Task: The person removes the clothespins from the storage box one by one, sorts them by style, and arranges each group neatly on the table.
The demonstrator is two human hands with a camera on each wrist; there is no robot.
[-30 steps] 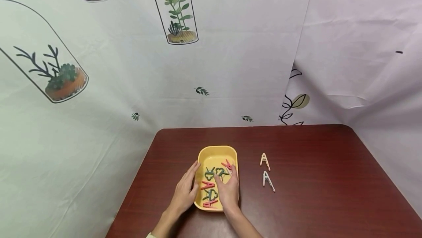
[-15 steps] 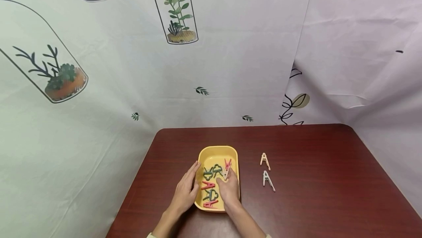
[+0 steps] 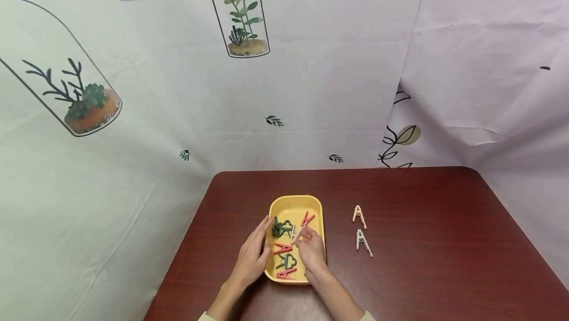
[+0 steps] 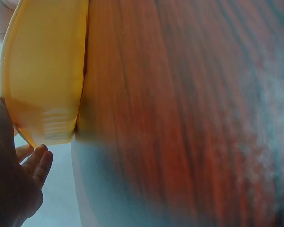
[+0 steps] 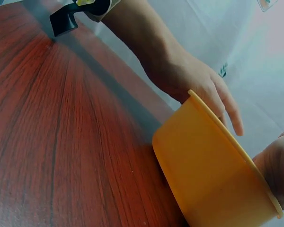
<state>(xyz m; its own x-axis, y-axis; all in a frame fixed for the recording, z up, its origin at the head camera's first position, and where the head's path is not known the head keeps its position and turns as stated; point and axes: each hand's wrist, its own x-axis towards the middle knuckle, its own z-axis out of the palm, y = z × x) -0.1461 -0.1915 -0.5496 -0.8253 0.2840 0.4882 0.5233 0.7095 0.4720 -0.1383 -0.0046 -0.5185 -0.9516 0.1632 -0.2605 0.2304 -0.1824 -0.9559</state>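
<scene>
Yellow bin [image 3: 295, 202], red clips [image 3: 288, 248] inside: I see right hand [image 3: 313, 252] pinching a white clip [image 3: 294, 236]. Left hand [image 3: 252, 256] rests straight-fingered against the bin.

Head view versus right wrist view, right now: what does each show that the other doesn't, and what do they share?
Only the head view: the inside of the yellow tub, with pink clips and green clips; a held pale clip in the right grip; two loose pale clips to the tub's right.

Only the right wrist view: a broad stretch of the tub's outer wall, and a black device at the left forearm.

Both: the tub, the right grip, the left grip, the red-brown table and the printed backdrop.
</scene>
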